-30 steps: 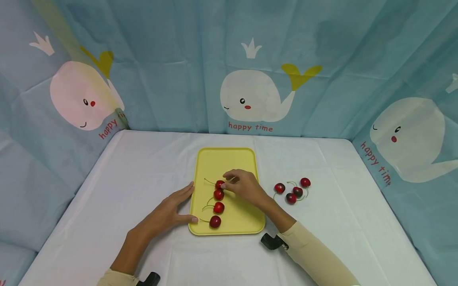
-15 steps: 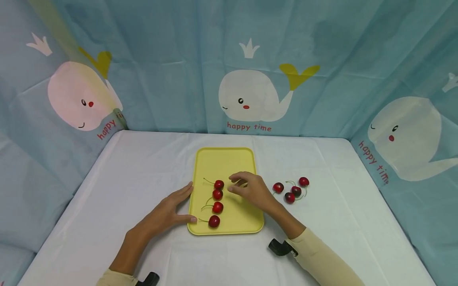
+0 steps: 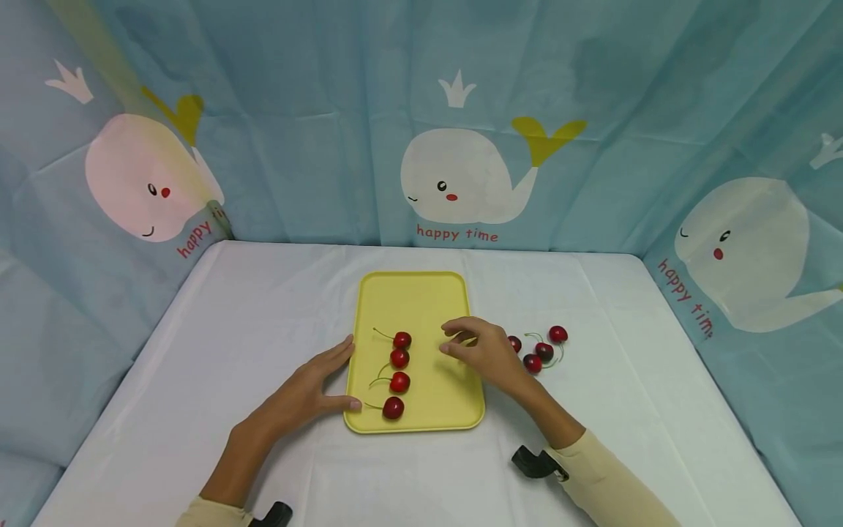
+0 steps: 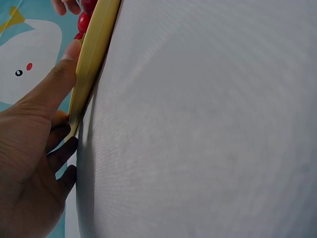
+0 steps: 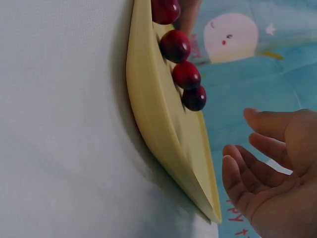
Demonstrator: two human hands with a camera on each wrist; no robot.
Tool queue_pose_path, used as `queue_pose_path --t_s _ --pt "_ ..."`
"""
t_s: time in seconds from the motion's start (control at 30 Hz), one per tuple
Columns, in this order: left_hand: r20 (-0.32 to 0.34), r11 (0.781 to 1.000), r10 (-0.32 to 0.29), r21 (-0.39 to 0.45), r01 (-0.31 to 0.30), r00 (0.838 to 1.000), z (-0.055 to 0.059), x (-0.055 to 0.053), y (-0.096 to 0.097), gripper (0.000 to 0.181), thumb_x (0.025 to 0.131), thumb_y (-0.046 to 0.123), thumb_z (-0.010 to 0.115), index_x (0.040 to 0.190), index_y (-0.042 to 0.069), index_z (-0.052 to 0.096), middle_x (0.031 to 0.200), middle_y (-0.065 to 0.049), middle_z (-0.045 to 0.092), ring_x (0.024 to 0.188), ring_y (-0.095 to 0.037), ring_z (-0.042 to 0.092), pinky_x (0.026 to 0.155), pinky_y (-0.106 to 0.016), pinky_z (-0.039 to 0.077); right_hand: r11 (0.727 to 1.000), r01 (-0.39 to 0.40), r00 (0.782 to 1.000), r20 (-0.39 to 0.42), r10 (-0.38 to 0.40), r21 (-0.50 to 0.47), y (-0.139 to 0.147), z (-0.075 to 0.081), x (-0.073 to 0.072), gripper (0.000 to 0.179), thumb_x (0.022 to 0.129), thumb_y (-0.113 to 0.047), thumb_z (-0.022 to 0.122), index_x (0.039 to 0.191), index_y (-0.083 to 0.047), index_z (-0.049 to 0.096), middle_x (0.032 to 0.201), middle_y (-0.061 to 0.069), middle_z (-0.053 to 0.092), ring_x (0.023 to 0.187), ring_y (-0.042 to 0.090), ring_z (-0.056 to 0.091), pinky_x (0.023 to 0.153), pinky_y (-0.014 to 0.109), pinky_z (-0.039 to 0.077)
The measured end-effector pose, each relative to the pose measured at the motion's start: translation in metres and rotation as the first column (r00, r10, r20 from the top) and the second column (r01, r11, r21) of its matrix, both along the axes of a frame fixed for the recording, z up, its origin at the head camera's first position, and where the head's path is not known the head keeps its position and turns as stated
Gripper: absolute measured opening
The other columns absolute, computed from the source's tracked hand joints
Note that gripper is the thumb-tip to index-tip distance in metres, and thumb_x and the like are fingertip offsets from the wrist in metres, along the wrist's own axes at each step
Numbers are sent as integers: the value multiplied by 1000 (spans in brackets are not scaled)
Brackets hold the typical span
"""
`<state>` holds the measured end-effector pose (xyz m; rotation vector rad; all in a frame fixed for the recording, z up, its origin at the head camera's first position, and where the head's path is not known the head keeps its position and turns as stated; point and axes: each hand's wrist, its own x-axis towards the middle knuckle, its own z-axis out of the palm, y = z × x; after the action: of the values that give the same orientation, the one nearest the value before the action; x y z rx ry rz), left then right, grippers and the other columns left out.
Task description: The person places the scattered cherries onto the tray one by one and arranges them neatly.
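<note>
Several red cherries with stems lie in a column on the left half of a yellow tray. My left hand rests at the tray's left edge, thumb on the rim and fingers spread along the side; the left wrist view shows the thumb against the rim. Above the tray's right part hangs my right hand, its fingers loosely bent and holding nothing. In the right wrist view that hand is apart from the tray and the cherries.
More cherries lie on the white tablecloth right of the tray, one partly hidden behind my right hand. A blue curtain with whale prints surrounds the table at the back and sides.
My right hand has let go of the farthest cherry in the column and moved right, towards the tray's right edge. The left hand stays at the tray's edge.
</note>
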<state>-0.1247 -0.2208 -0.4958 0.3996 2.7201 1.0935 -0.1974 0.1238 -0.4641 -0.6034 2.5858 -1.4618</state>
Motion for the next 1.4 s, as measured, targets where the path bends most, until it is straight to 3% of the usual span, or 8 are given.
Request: queue_pose_path --t_s 0.77,1.0,1.23,1.4 --pt "-10 1000 -4 7 4 1000 -1 0 0 115 78 57 89 167 11 32 175 -4 26 161 -37 26 126 -59 30 992 128 991 -23 -128 -2 58 6 -5 38 93 -26 84 126 -9 75 117 11 77 98 20 74 85 24 61" --pt "-2 1000 0 5 0 1000 0 0 1 115 78 55 90 167 11 32 175 -3 25 161 -36 25 127 -59 30 990 140 990 -6 -140 -11 77 10 -5 41 94 -27 83 129 -7 73 118 16 76 92 28 77 74 28 62" --pt "7 1000 4 5 -4 1000 1 1 1 115 78 53 91 167 10 32 175 -5 26 161 -37 25 126 -60 30 986 165 985 -64 -163 38 95 9 -7 38 96 -26 81 129 -9 74 123 13 76 101 19 73 83 23 60" --pt "0 1000 3 6 -3 1000 0 1 1 115 78 54 90 167 10 33 175 -5 26 161 -37 26 126 -60 30 978 196 977 -100 -189 64 107 8 -8 36 97 -22 81 128 -7 74 122 13 77 103 19 72 82 18 57"
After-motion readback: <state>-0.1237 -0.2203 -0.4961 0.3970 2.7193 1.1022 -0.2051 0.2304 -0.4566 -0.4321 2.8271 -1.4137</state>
